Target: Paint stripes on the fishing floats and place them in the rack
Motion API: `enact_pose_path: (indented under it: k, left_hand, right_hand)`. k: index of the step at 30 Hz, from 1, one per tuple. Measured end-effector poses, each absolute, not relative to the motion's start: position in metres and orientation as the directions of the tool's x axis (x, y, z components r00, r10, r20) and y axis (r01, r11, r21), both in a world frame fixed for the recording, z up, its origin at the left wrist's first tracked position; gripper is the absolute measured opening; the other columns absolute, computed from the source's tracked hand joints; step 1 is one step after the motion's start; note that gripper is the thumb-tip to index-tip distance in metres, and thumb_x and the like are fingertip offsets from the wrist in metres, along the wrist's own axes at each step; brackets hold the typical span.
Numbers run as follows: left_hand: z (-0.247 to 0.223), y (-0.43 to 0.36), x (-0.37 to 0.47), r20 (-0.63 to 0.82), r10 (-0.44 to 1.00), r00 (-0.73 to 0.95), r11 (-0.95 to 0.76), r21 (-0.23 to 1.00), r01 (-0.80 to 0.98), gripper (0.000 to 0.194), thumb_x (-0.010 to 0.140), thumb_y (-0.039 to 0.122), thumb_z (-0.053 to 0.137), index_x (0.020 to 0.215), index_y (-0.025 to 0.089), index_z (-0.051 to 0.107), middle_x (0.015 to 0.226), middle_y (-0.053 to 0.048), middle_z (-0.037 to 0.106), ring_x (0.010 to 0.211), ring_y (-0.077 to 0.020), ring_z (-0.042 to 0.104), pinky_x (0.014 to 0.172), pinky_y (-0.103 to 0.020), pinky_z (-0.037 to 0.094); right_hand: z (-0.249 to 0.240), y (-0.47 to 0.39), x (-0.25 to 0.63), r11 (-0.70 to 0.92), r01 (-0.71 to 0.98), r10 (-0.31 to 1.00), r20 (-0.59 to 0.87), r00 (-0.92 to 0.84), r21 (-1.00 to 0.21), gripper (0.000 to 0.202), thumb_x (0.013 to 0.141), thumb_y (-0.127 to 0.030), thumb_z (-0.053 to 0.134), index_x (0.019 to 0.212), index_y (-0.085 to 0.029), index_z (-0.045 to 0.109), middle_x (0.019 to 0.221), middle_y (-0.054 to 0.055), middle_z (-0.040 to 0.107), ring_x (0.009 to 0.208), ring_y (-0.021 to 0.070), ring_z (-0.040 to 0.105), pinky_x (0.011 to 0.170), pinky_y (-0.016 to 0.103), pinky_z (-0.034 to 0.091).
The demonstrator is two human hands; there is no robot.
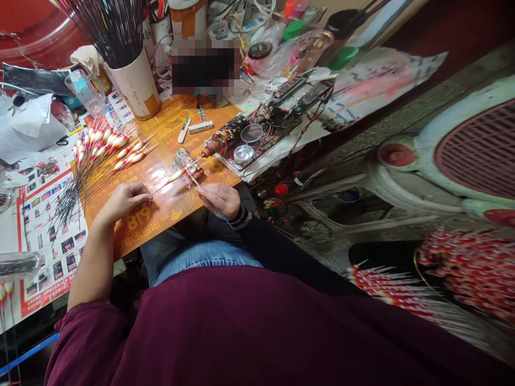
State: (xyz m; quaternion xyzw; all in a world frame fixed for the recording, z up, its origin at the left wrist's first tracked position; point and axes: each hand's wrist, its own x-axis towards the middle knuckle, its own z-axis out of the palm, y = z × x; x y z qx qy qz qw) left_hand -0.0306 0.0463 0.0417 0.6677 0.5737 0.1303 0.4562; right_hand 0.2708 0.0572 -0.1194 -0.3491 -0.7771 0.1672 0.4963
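Note:
My left hand (131, 198) pinches the thin dark stem of a fishing float (176, 176), whose white, yellow and red body points up and right. The float's far tip meets the brown nose of a paint-spattered motor device (231, 131). My right hand (222, 199) is closed round a thin blue brush (219, 210), its tip close beside the float's body. A paint-stained block (185, 161) lies beneath the float on the orange mat (177, 206).
A pile of finished-looking floats (104, 140) lies at the left. Behind it stands a white cup (137, 86) of dark stems. Small clear dishes (243, 154) sit by the motor. At the right are a fan (478, 145) and bundled red floats (475, 273).

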Motion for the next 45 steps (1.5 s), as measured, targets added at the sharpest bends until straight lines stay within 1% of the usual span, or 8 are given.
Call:
enact_pose_path:
  k: [10, 16, 22, 25, 30, 34, 39, 45]
  left_hand:
    - [0.042, 0.046, -0.030, -0.341, 0.888, 0.310, 0.073, 0.768, 0.636, 0.032, 0.086, 0.046, 0.070, 0.080, 0.015, 0.068, 0.066, -0.003, 0.065, 0.051, -0.0082, 0.053, 0.047, -0.020, 0.036]
    - [0.047, 0.044, -0.024, -0.348, 0.888, 0.301, 0.078, 0.758, 0.648, 0.032, 0.084, 0.045, 0.068, 0.077, 0.015, 0.067, 0.063, -0.002, 0.063, 0.047, -0.0073, 0.048, 0.044, -0.020, 0.033]
    - [0.048, 0.042, -0.022, -0.352, 0.889, 0.294, 0.089, 0.761, 0.643, 0.026, 0.084, 0.040, 0.067, 0.079, 0.015, 0.067, 0.062, -0.002, 0.063, 0.046, -0.0070, 0.047, 0.044, -0.020, 0.034]
    - [0.048, 0.041, -0.022, -0.347, 0.890, 0.295, 0.082, 0.760, 0.645, 0.025, 0.084, 0.039, 0.066, 0.079, 0.015, 0.068, 0.063, -0.002, 0.063, 0.047, -0.0072, 0.047, 0.044, -0.020, 0.034]
    - [0.048, 0.042, -0.025, -0.338, 0.890, 0.307, 0.061, 0.754, 0.654, 0.032, 0.085, 0.046, 0.068, 0.079, 0.015, 0.068, 0.065, -0.003, 0.064, 0.050, -0.0085, 0.051, 0.046, -0.020, 0.036]
    - [0.047, 0.044, -0.030, -0.329, 0.893, 0.306, 0.039, 0.734, 0.678, 0.038, 0.084, 0.053, 0.068, 0.080, 0.015, 0.070, 0.069, -0.004, 0.067, 0.055, -0.0106, 0.056, 0.050, -0.020, 0.040]
    - [0.044, 0.049, -0.033, -0.317, 0.906, 0.280, 0.037, 0.719, 0.694, 0.044, 0.080, 0.059, 0.070, 0.081, 0.016, 0.072, 0.071, -0.004, 0.069, 0.061, -0.0131, 0.060, 0.055, -0.021, 0.045]
    - [0.044, 0.050, -0.034, -0.333, 0.910, 0.246, 0.062, 0.698, 0.713, 0.050, 0.076, 0.065, 0.071, 0.082, 0.016, 0.072, 0.072, -0.005, 0.069, 0.063, -0.0147, 0.061, 0.056, -0.022, 0.047]
  right_hand:
    - [-0.119, 0.056, 0.269, 0.733, 0.426, 0.664, 0.693, -0.280, -0.530, 0.032, 0.100, -0.045, 0.048, 0.103, -0.024, 0.072, 0.095, 0.009, 0.076, 0.093, 0.0184, 0.072, 0.085, 0.034, 0.065]
    - [-0.115, 0.051, 0.264, 0.873, 0.432, 0.352, 0.905, -0.239, -0.225, 0.027, 0.098, -0.031, 0.051, 0.115, -0.022, 0.070, 0.098, 0.010, 0.075, 0.091, 0.0190, 0.073, 0.080, 0.033, 0.064]
    - [-0.113, 0.047, 0.264, 0.846, 0.477, 0.393, 0.885, -0.251, -0.240, 0.028, 0.100, -0.033, 0.048, 0.111, -0.022, 0.071, 0.097, 0.010, 0.075, 0.088, 0.0189, 0.072, 0.078, 0.033, 0.063]
    - [-0.110, 0.047, 0.263, 0.866, 0.456, 0.344, 0.906, -0.246, -0.205, 0.025, 0.098, -0.028, 0.051, 0.114, -0.021, 0.070, 0.097, 0.009, 0.076, 0.090, 0.0184, 0.073, 0.079, 0.032, 0.063]
    - [-0.095, 0.040, 0.265, 0.833, 0.404, 0.462, 0.877, -0.131, -0.378, 0.023, 0.097, -0.030, 0.051, 0.109, -0.023, 0.069, 0.090, 0.007, 0.075, 0.082, 0.0186, 0.073, 0.073, 0.033, 0.063]
    - [-0.064, 0.027, 0.288, 0.693, 0.415, 0.599, 0.791, 0.123, -0.590, 0.023, 0.098, -0.033, 0.048, 0.104, -0.026, 0.069, 0.080, 0.004, 0.071, 0.073, 0.0188, 0.070, 0.068, 0.036, 0.061]
    - [-0.025, 0.030, 0.332, 0.459, 0.422, 0.684, 0.614, 0.394, -0.782, 0.028, 0.101, -0.041, 0.046, 0.099, -0.023, 0.068, 0.073, 0.002, 0.066, 0.058, 0.0136, 0.063, 0.055, 0.028, 0.055]
    - [-0.015, 0.057, 0.359, 0.398, 0.413, 0.789, 0.535, 0.303, -0.819, 0.033, 0.101, -0.045, 0.047, 0.089, -0.020, 0.066, 0.067, -0.001, 0.063, 0.053, 0.0104, 0.058, 0.053, 0.023, 0.050]
